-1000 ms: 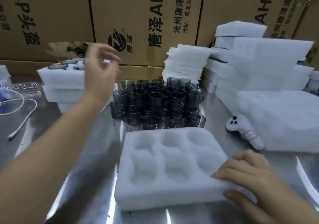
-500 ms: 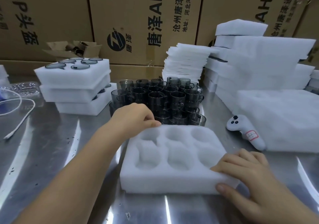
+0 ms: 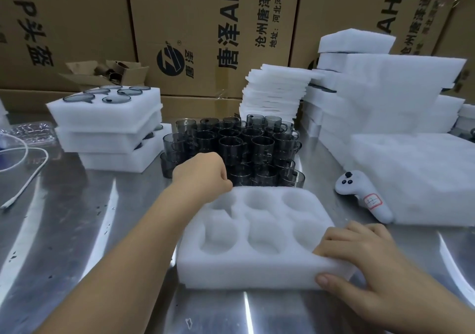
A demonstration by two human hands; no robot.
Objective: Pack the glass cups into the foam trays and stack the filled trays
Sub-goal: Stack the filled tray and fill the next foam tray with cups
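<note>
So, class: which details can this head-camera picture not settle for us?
- Left hand: fingers curl away; whether they grip a cup is hidden.
- Lower filled trays: contents covered by the top tray.
- Glass cups: rear ones overlap, count unclear.
- Small cardboard box: contents too small.

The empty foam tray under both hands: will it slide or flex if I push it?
The foam tray probably slides easily: it looks light and sits on smooth metal table. It likely dents slightly where the right hand pinches its corner. Thick walls suggest it lifts flat.
</note>
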